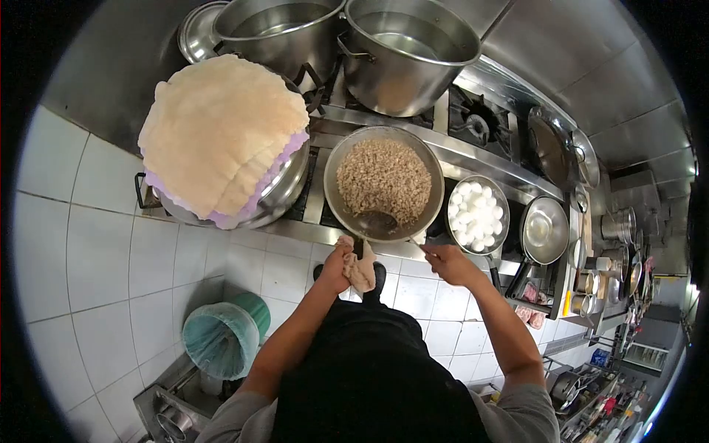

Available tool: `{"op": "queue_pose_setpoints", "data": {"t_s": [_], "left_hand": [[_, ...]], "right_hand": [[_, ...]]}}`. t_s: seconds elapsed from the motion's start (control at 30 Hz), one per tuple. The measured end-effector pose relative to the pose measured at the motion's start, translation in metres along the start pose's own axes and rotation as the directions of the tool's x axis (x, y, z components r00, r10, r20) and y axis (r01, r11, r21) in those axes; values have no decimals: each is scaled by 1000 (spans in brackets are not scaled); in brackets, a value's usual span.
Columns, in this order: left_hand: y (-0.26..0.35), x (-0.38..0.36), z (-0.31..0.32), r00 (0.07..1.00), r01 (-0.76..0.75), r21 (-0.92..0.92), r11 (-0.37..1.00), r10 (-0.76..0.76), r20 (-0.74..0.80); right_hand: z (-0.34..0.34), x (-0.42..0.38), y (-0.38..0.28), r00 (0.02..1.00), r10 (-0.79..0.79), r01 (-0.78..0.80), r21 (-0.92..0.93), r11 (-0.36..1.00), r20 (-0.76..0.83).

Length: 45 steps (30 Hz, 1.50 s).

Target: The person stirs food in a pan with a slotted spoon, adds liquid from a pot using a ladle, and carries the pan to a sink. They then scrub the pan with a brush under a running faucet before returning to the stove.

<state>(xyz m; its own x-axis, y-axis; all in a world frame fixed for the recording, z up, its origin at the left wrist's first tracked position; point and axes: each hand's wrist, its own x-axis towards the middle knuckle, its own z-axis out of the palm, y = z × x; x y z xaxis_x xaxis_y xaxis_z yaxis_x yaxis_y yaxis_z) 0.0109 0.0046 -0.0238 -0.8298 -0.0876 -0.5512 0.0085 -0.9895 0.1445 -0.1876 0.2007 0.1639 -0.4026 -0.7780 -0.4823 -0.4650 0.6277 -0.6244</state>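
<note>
A wide metal frying pan (331, 193) sits on the stove in front of me, filled with brown, crumbly, cooked-looking food (384, 177). My left hand (335, 267) is closed on a pinkish cloth (361, 270) at the pan's near side. The cloth lies against the dark pan handle, and its grip there is partly hidden. In my right hand (452, 264) is the thin handle of a metal spoon (378, 221). Its head rests in the food near the pan's front rim.
A smaller pan (504, 207) of white round pieces (477, 216) and an empty pan (545, 230) stand to the right. Two large pots of liquid (405, 92) are behind. Cloths (221, 133) cover a big pot at left. A lined bin (221, 340) stands below.
</note>
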Motion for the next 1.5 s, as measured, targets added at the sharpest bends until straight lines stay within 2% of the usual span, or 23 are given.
{"op": "queue_pose_setpoints", "data": {"t_s": [0.07, 0.13, 0.17, 0.27, 0.3, 0.43, 0.5, 0.53, 0.6, 0.63, 0.67, 0.7, 0.73, 0.8, 0.97, 1.03, 1.1, 1.13, 1.2, 1.33, 1.4, 1.47, 1.5], "left_hand": [[-6, 5, -3, 998, -45, 10, 999, 44, 35], [-2, 1, -1, 999, -35, 31, 999, 36, -23], [-3, -1, -5, 999, -31, 28, 999, 32, -29], [-3, 6, -11, 1000, -2, -5, 1000, 2, -4], [-2, -2, -1, 999, -30, 12, 999, 30, -38], [1, -2, -4, 993, -41, 107, 993, 52, -106], [-3, 3, -17, 993, -37, 61, 997, 43, -106], [-4, 6, -17, 995, -47, -8, 999, 46, -89], [-2, 7, -17, 996, -15, -3, 1000, 15, -84], [-4, 6, -16, 996, 25, 0, 1000, -24, -84], [-4, 3, -8, 997, 26, 2, 1000, -26, -77], [-2, -3, 4, 994, 20, 38, 999, -16, -104], [0, -5, 11, 991, 13, 74, 997, -3, -132], [1, -5, 6, 992, 23, 74, 997, -14, -128], [3, -9, 17, 993, 59, 23, 998, -56, -100], [3, -14, 20, 990, 33, 13, 999, -31, -137], [4, -18, 24, 991, 40, 19, 999, -37, -127], [5, -18, 26, 992, 42, 21, 999, -39, -119], [2, -8, 7, 992, 61, 15, 998, -58, -114], [6, -16, 21, 989, 83, 0, 997, -82, -123], [5, -16, 19, 983, 64, 21, 998, -60, -174], [2, -9, 7, 975, 45, 53, 998, -32, -220], [-1, -3, -10, 992, 12, -5, 1000, -12, -122]], "right_hand": [[1, 2, 13, 987, -117, 103, -124, 987, -113], [-15, -7, -1, 989, 10, -13, -18, 1000, -147], [-26, -15, -4, 992, 123, -122, 33, 992, -20], [-43, -19, -6, 993, 104, -96, -124, 988, 58], [-33, -3, 27, 988, -152, 143, -172, 975, -39], [-44, 19, 8, 972, -160, 122, -212, 970, -173], [-55, 15, -1, 964, -4, 12, 29, 999, -268], [-54, 20, 8, 963, -3, 11, 27, 1000, -271], [-33, 49, 45, 830, -167, 80, -182, 980, -532], [-12, 63, 62, 819, -137, 17, -216, 976, -557], [26, 87, 108, 797, -141, 49, -169, 984, -588], [51, 94, 109, 820, -45, -77, -188, 979, -571], [61, 83, 74, 781, -106, 65, -89, 994, -616], [56, 65, 43, 816, -9, 76, 92, 993, -578], [-11, 84, 55, 796, -132, 92, -98, 991, -591], [0, 107, 75, 792, -105, 71, -79, 994, -601], [32, 129, 103, 807, -244, 112, -265, 958, -538], [43, 126, 87, 806, -189, 141, -127, 982, -561], [26, 85, 16, 924, 164, -41, 338, 940, -346], [5, 64, 39, 944, 162, -61, 328, 943, -289], [-11, 85, 56, 859, -49, 85, 48, 995, -510], [-13, 109, 51, 832, -84, 142, 63, 988, -549], [3, 135, 73, 816, -165, 154, -67, 986, -554]]}}
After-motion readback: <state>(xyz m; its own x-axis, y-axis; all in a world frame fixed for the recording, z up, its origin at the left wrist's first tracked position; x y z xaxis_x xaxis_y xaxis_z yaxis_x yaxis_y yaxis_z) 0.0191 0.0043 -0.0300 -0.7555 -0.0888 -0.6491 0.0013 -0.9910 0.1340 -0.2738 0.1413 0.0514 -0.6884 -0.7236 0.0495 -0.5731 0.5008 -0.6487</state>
